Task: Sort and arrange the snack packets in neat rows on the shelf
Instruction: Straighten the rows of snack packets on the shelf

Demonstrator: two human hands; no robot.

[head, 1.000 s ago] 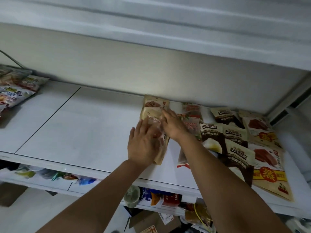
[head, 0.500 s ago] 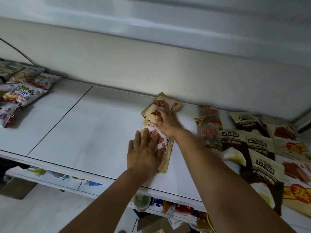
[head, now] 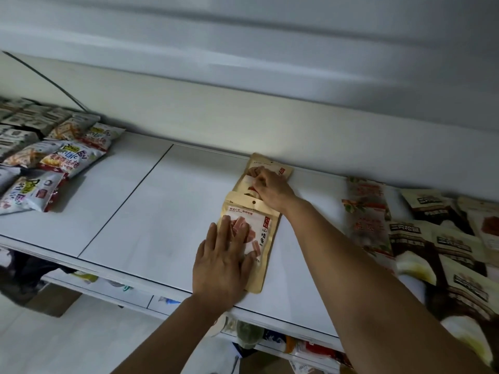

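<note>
Head | shelf (head: 162, 211): tan packets (head: 266, 234) | left hand (head: 221, 265) pressing, right hand (head: 272, 188) pinching

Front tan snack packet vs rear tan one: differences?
Front tan snack packet lies straight near the shelf edge, left hand pressing flat on it; rear tan packet sits skewed by the wall, pinched by the right hand. Both share the tan design and lie flat.

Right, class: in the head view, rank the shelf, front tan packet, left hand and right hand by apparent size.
1. Shelf.
2. Front tan packet and left hand: look alike, unranked; the hand partly covers it.
3. Right hand: smallest, but farther from camera.
</note>
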